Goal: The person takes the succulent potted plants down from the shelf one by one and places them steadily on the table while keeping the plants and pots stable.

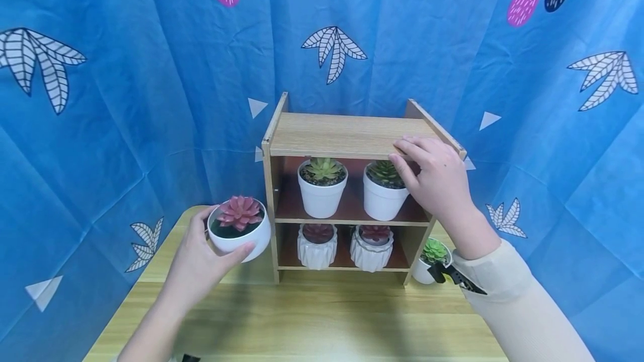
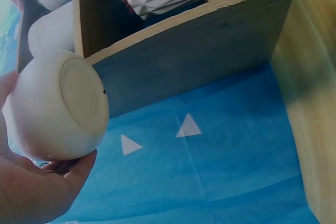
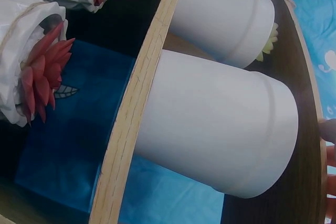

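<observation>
In the head view my left hand (image 1: 203, 258) grips a round white pot with a red succulent (image 1: 240, 214), raised just left of a wooden shelf (image 1: 347, 132). The left wrist view shows the underside of that white pot (image 2: 58, 106), thumb and fingers around its sides. My right hand (image 1: 436, 175) rests on the front edge of the shelf's top board at the right, its fingers on the wood. Below that hand, a white pot with a dark green succulent (image 1: 385, 197) stands on the upper level, partly covered. Beside it is a white pot with a light green succulent (image 1: 322, 194).
Two ribbed white pots with red succulents, the left one (image 1: 317, 247) and the right one (image 1: 372, 249), stand on the lower level. A small green succulent in a white pot (image 1: 434, 256) sits right of the shelf on the wooden table (image 1: 322, 317). A blue patterned curtain (image 1: 216, 82) hangs behind.
</observation>
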`<state>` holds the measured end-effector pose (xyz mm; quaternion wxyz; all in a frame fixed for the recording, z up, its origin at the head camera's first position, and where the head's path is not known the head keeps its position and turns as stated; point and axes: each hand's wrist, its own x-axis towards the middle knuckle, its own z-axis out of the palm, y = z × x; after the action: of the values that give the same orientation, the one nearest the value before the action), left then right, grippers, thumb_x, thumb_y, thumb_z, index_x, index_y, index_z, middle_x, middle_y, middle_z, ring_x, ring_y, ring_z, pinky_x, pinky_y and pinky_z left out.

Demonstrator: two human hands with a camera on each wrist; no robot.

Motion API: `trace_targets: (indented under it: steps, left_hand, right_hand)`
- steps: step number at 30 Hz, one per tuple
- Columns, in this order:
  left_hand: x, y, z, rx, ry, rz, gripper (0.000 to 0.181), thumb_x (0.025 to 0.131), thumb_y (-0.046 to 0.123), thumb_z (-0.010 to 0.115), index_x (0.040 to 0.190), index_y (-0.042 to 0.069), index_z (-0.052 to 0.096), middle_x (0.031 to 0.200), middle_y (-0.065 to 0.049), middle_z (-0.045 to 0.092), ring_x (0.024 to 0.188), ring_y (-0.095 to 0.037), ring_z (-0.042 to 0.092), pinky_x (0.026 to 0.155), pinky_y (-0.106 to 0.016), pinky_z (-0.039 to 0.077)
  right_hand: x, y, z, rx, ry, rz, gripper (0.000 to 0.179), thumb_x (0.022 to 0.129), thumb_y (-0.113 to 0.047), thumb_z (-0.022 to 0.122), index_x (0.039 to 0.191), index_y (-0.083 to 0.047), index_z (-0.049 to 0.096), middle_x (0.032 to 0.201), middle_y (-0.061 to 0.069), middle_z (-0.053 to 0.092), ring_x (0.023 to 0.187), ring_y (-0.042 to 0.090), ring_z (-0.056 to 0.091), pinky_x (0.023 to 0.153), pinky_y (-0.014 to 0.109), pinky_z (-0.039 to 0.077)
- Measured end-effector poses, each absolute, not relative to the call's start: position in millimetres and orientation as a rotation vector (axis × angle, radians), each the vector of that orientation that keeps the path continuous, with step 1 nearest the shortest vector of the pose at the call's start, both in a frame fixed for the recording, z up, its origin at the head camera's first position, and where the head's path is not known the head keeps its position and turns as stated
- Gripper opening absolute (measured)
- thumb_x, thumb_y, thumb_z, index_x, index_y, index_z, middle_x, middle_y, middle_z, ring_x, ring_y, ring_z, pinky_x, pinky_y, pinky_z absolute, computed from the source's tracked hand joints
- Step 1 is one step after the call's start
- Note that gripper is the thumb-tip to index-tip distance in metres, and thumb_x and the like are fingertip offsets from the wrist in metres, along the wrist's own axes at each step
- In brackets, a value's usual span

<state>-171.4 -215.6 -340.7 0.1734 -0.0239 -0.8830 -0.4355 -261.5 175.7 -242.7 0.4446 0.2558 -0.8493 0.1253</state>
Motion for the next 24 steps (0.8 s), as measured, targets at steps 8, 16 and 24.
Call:
trace_targets:
  steps: [8, 16, 24]
  left_hand:
    - [-181.6, -220.9, -360.0, -0.051, -2.502, -1.277, 0.104, 0.074, 0.047, 0.087, 0.148, 0.001, 0.031, 0.141, -0.023, 0.048, 0.129, -0.040, 0.047, 0.104, -0.063, 0.038]
    - [-192.0, -228.8, -378.5, -0.013, -2.518, -1.292, 0.107, 0.074, 0.048, 0.087, 0.149, -0.001, 0.029, 0.141, -0.024, 0.047, 0.129, -0.041, 0.047, 0.104, -0.062, 0.039]
    - [-201.6, -236.0, -393.2, 0.027, -2.527, -1.271, 0.105, 0.075, 0.043, 0.087, 0.148, -0.004, 0.028, 0.139, -0.027, 0.047, 0.126, -0.043, 0.048, 0.103, -0.062, 0.040]
  right_hand:
    - [-260.6, 175.4, -241.7, 0.634, -2.104, 0.314, 0.035, 0.092, -0.028, 0.072, 0.118, -0.006, 0.074, 0.118, 0.016, 0.071, 0.113, 0.037, 0.064, 0.096, 0.056, 0.048]
    - [-259.9, 175.8, -242.0, 0.641, -2.083, 0.316, 0.034, 0.092, -0.028, 0.072, 0.117, -0.005, 0.074, 0.117, 0.015, 0.071, 0.112, 0.037, 0.064, 0.094, 0.056, 0.048]
    - [-259.1, 175.2, -241.2, 0.635, -2.090, 0.310, 0.035, 0.093, -0.029, 0.071, 0.117, -0.005, 0.074, 0.118, 0.016, 0.071, 0.112, 0.037, 0.064, 0.095, 0.056, 0.048]
